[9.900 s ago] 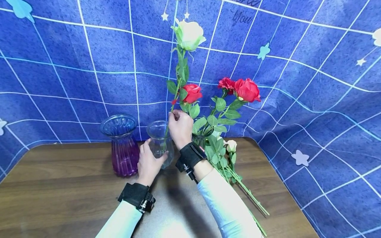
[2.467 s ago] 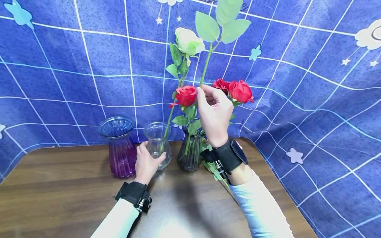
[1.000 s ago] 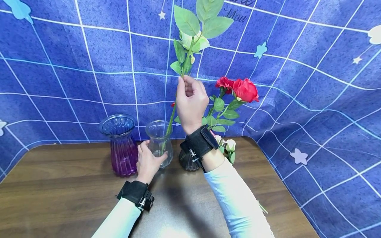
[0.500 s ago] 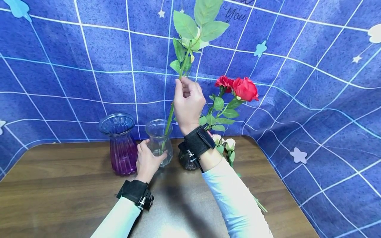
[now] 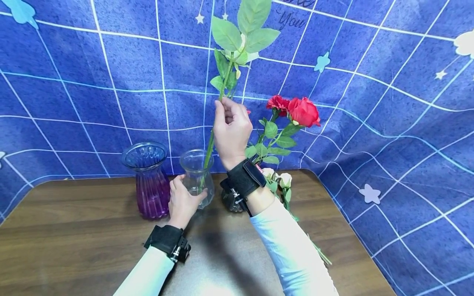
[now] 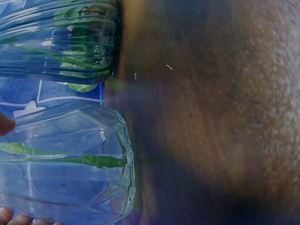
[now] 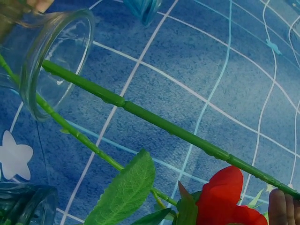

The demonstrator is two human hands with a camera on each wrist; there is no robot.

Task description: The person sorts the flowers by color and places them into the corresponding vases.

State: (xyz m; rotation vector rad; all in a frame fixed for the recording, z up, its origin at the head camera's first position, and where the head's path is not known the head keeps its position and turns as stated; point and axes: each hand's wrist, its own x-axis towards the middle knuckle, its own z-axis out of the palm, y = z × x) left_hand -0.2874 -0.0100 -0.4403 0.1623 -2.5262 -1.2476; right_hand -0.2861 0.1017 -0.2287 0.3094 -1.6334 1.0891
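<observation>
My left hand [image 5: 183,201] grips the side of a clear glass vase [image 5: 192,174], which stands upright on the table. With thumb and fingers my right hand [image 5: 233,127] pinches a thick green flower stem [image 5: 209,150] above that vase. The stem has broad leaves [image 5: 255,24] at the top; its bloom is out of view. In the right wrist view the thick stem [image 7: 164,124] passes through the vase mouth [image 7: 65,61]. In the left wrist view a stem end [image 6: 110,162] shows near the vase bottom. A white rose [image 5: 252,56] is partly hidden behind the leaves.
A blue-purple vase [image 5: 152,189] stands left of the clear one. Right of it, a dark glass vase [image 5: 232,201] is half hidden by my right wrist. Red flowers [image 5: 303,112] rise there. White roses [image 5: 285,180] lie on the table [image 5: 92,246] at right.
The right hand earlier held the white rose's stem; later it carried the leafy stem left, from before the dark vase to the clear vase. It has since shifted slightly left. The left hand keeps its grip.
</observation>
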